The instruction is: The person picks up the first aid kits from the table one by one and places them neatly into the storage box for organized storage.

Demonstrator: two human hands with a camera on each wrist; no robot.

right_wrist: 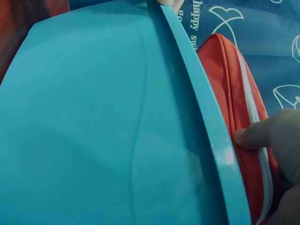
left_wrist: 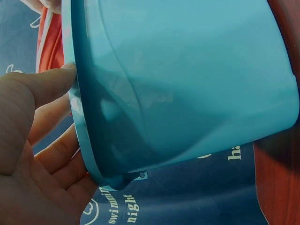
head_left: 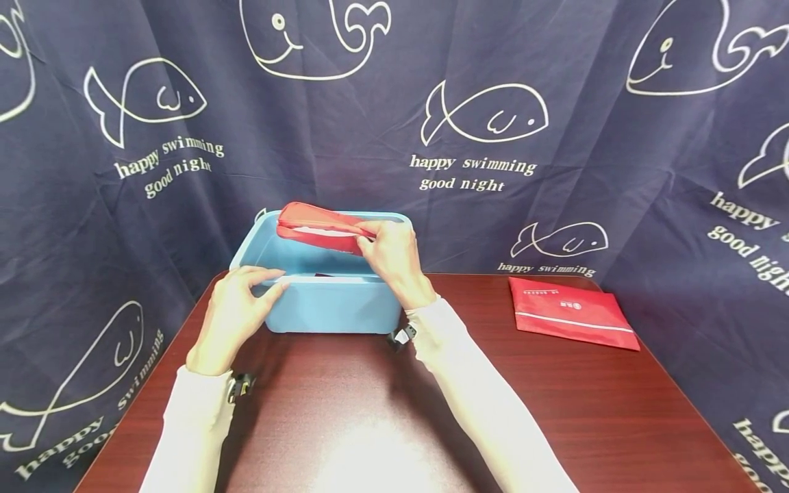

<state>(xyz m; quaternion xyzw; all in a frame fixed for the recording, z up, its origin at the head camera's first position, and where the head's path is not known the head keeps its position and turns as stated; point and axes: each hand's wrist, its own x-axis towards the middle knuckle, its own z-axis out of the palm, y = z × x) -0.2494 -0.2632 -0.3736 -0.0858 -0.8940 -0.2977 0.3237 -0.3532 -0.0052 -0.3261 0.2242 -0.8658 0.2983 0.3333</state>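
Note:
A light blue plastic bin (head_left: pixel 333 308) stands toward the back of the table. My left hand (head_left: pixel 231 315) grips its rim at the near left, the thumb (left_wrist: pixel 56 82) on the rim and the other fingers over the inner side. My right hand (head_left: pixel 394 257) pinches one end of a red zippered pouch (head_left: pixel 317 220) with a white stripe. The pouch lies across the bin's opening, its far end tilted up toward the back left. In the right wrist view, the right thumb (right_wrist: pixel 255 136) presses on the pouch fabric (right_wrist: pixel 220 75) just beyond the rim.
A flat red pouch (head_left: pixel 573 308) with a white stripe and small white print lies on the table at the right. The dark reddish wooden table (head_left: pixel 320 390) reaches toward me. A navy curtain (head_left: pixel 370 137) with white fish drawings hangs close behind and along both sides.

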